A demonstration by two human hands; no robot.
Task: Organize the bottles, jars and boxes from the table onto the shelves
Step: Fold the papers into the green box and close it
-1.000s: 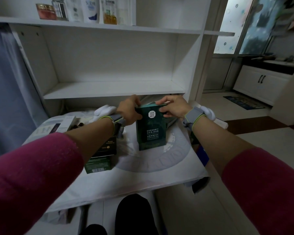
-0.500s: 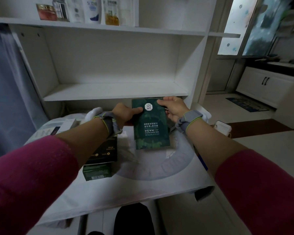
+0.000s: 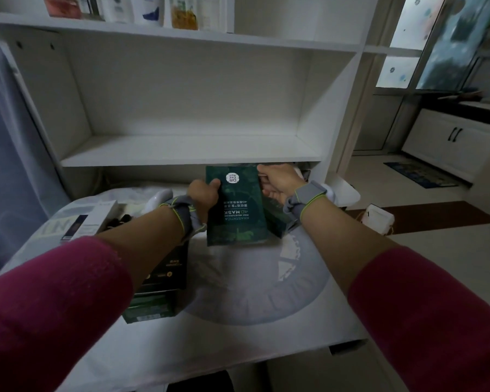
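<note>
A dark green mask box (image 3: 238, 210) hangs above the white-covered table (image 3: 238, 335), just below the front edge of the bare middle shelf (image 3: 187, 149). My left hand (image 3: 203, 195) grips its left edge near the top. My right hand (image 3: 279, 181) pinches its top right corner. The box is upside down, its print facing me. A black box (image 3: 169, 271) lies on a green box (image 3: 150, 311) under my left forearm. A white box (image 3: 92, 222) lies at the table's far left.
The top shelf (image 3: 153, 32) carries several bottles, tubes and a jar (image 3: 60, 7). A white bottle (image 3: 159, 198) lies on the table behind my left wrist. A curtain (image 3: 9, 154) hangs at the left. To the right lie open floor, a white bag (image 3: 378, 220) and a cabinet (image 3: 447, 141).
Both hands have lifted the green mask box off the table and carried it up and away, toward the middle shelf. Its front face has tipped toward me.
</note>
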